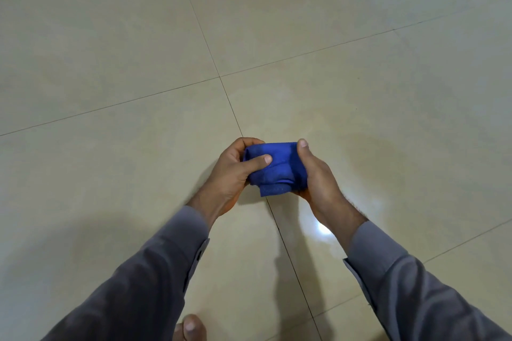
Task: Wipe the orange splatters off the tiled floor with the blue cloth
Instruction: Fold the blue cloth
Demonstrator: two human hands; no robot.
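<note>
I am looking down at my own two hands, held out in front of me above a tiled floor [110, 36]. Between them I hold a blue cloth [273, 167], folded into a thick, bunched wad.

My left hand [235, 171] grips the left end of the cloth. Its fingers curl over the far edge and its thumb [256, 160] presses across the top of the fabric. My right hand [315, 174] grips the right end, with its thumb up at the cloth's far corner and its palm wrapped against the side. What my right fingers do under the cloth, I cannot tell. A loose folded edge of the cloth hangs down toward me, just below both hands. The cloth is up in the air, apart from the floor.

Both my arms are in grey long sleeves [155, 279], with a buttoned cuff on the left wrist.

The floor is pale, glossy cream tile with thin dark grout lines [227, 97]. One line runs away from me and passes beneath my hands; another crosses it beyond my hands. To the right of my right hand the tile carries a faint, smeary orange-tan film [382, 158]. Just below my right wrist a bright spot of light glares off the tile.

Near my left elbow, at the bottom edge, my bare toe [190, 328] rests on the floor.
</note>
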